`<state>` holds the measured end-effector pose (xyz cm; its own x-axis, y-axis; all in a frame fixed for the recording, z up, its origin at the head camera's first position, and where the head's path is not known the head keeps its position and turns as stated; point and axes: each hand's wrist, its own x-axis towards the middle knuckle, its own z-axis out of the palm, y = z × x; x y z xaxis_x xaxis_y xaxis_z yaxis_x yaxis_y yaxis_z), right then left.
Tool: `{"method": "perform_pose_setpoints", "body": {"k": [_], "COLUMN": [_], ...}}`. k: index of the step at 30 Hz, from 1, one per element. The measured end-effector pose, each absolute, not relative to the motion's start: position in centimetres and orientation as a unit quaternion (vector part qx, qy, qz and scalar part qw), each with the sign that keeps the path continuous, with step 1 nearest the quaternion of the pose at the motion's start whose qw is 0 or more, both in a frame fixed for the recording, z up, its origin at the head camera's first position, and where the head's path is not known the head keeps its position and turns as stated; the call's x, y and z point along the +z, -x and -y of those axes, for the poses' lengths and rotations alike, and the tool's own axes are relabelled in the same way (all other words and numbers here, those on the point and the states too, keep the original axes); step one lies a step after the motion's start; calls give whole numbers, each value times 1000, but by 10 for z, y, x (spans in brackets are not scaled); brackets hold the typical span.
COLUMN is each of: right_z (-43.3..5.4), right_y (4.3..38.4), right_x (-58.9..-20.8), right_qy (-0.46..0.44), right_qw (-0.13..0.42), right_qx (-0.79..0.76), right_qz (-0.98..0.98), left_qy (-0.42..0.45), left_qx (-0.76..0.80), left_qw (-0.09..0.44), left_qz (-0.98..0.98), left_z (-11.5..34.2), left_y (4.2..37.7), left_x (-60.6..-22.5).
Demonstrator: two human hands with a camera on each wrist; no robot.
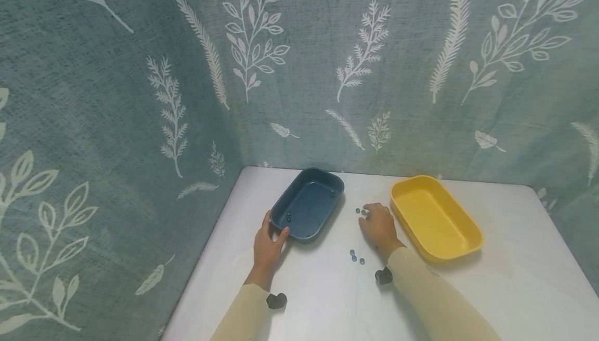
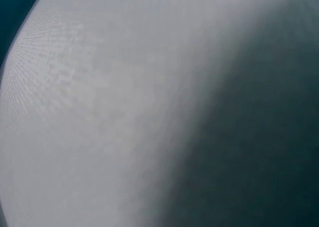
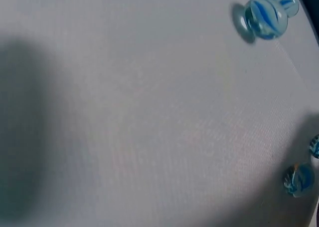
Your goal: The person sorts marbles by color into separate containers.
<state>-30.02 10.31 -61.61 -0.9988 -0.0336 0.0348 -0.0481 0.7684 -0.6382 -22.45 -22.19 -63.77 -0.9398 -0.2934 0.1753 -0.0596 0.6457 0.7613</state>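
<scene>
My left hand (image 1: pixel 268 247) grips the near left corner of a dark blue tray (image 1: pixel 306 203), thumb at the front rim and fingers along the outer side. Several small marbles (image 1: pixel 288 219) lie inside that tray. To its right, my right hand (image 1: pixel 380 226) is low over the table, with thumb and index finger apart around glass marbles (image 1: pixel 363 212). In the right wrist view, a clear marble with blue swirls (image 3: pixel 299 179) shows near the right edge, partly in shadow. The left wrist view has only the white surface and a dark blurred shape.
Closer to me is a loose group of marbles (image 1: pixel 354 258), also seen as blue-swirled marbles (image 3: pixel 267 17) in the right wrist view. A yellow tray (image 1: pixel 435 219) stands right of my right hand. Patterned green cloth (image 1: pixel 309 70) hangs behind and left of the white table (image 1: pixel 318 299).
</scene>
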Motion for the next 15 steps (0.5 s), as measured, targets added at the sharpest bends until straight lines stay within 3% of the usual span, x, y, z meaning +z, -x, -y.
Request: {"method": "perform_pose_setpoints", "body": {"k": [15], "right_z": [-99], "right_y": [303], "right_x": [-617], "right_qy": [-23], "right_qw": [0], "right_qx": [293], "right_qz": [956], "left_qy": [-95], "left_qx": [-408], "left_qw": [144], "left_qz": [896], "left_z": [223], "left_y": [222], "left_x": [-633]}}
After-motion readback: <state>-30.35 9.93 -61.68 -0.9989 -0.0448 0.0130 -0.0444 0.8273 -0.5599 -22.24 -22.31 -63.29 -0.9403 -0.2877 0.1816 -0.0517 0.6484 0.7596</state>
